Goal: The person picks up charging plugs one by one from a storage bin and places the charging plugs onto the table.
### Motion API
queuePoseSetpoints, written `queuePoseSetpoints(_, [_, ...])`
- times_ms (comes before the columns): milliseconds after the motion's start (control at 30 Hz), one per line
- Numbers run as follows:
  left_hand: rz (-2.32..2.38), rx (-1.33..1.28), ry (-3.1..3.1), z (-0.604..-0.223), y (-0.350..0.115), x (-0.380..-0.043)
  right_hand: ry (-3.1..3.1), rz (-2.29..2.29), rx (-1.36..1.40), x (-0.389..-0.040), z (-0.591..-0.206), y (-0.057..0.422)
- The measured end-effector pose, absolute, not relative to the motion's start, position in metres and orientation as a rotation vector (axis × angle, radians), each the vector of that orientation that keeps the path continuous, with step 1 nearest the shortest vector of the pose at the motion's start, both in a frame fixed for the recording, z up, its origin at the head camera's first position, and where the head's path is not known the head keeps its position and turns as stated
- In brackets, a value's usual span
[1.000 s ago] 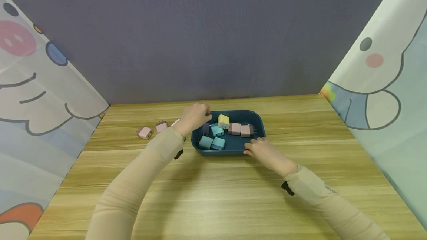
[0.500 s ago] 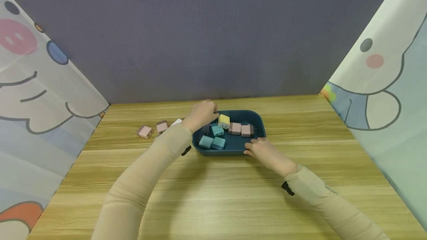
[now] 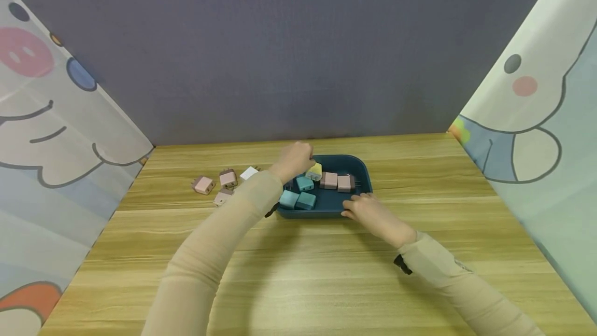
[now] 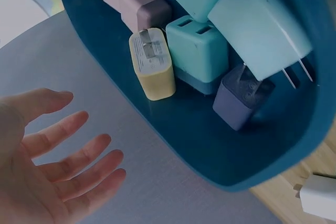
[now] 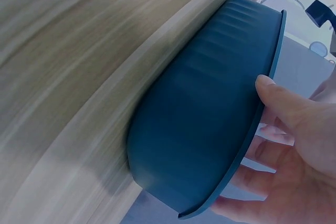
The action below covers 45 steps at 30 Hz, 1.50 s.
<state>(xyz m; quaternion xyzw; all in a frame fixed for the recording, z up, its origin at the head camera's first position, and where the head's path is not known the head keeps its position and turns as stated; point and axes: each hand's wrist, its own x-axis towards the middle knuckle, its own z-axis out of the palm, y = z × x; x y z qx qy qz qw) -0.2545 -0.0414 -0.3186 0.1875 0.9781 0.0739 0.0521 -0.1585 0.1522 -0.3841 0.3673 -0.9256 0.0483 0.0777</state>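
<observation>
A dark blue plastic basket (image 3: 342, 207) stands on the table with several USB charger plugs inside. My left hand (image 3: 294, 162) is over its back left part; in the left wrist view that hand (image 4: 63, 166) holds nothing, fingers spread and slightly bent. Nearest to it is a yellow charger (image 4: 159, 80), lying prongs up. Beside that are a teal charger (image 4: 197, 51), a dark purple charger (image 4: 236, 103) and a pink charger (image 4: 144, 6). My right hand (image 3: 373, 214) grips the basket's front right rim, its thumb (image 5: 273, 90) outside the wall and its fingers over the inner side.
Left of the basket, a pink charger (image 3: 203, 185), another pink charger (image 3: 228, 178) and a white charger (image 3: 249, 173) lie loose on the wooden table (image 3: 298, 274). A grey partition (image 3: 298, 56) rises behind the table, with cartoon-printed cloths at both sides.
My left hand has moved right over the basket, uncovering more of the loose chargers and now partly overlapping the yellow charger. The right hand keeps its place on the rim.
</observation>
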Motion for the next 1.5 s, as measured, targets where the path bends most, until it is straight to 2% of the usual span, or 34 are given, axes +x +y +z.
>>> queuePoseSetpoints(1500, [-0.068,0.531,2.92,-0.355,0.001,-0.274,-2.755,0.146,1.12,-0.159,-0.385,0.153])
